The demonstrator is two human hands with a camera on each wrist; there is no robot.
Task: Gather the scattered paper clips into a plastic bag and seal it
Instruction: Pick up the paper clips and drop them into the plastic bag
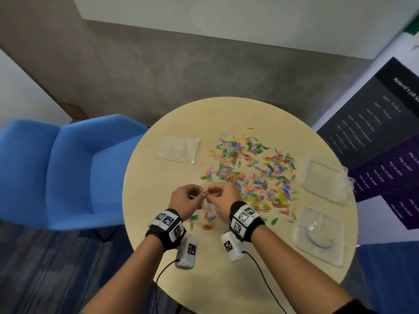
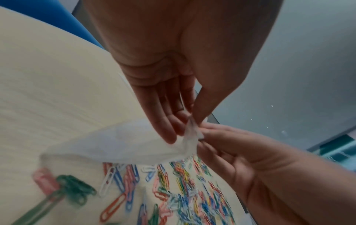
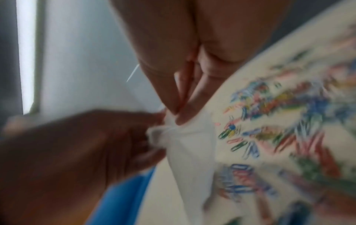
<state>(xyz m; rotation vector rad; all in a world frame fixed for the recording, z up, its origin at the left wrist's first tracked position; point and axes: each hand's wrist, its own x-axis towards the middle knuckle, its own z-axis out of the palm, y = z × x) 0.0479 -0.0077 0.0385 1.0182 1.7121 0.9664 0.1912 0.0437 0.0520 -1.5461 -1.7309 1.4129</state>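
Colourful paper clips (image 1: 249, 173) lie scattered across the middle of the round beige table (image 1: 204, 114). Just in front of the pile, both hands hold a small clear plastic bag (image 1: 207, 206) up by its top edge. My left hand (image 1: 199, 195) pinches the edge between thumb and fingers, as the left wrist view shows (image 2: 189, 121). My right hand (image 1: 212, 192) pinches the same edge right beside it (image 3: 176, 117). The bag (image 2: 134, 144) hangs down, crumpled at the pinched part (image 3: 190, 159). I cannot tell whether any clips are inside it.
Another flat clear bag (image 1: 179, 148) lies at the table's far left. Two more bags (image 1: 322, 177) sit at the right, the nearer one (image 1: 319, 234) with a curved blue item inside. A blue chair (image 1: 68, 166) stands left of the table, and a dark poster (image 1: 374, 132) at the right.
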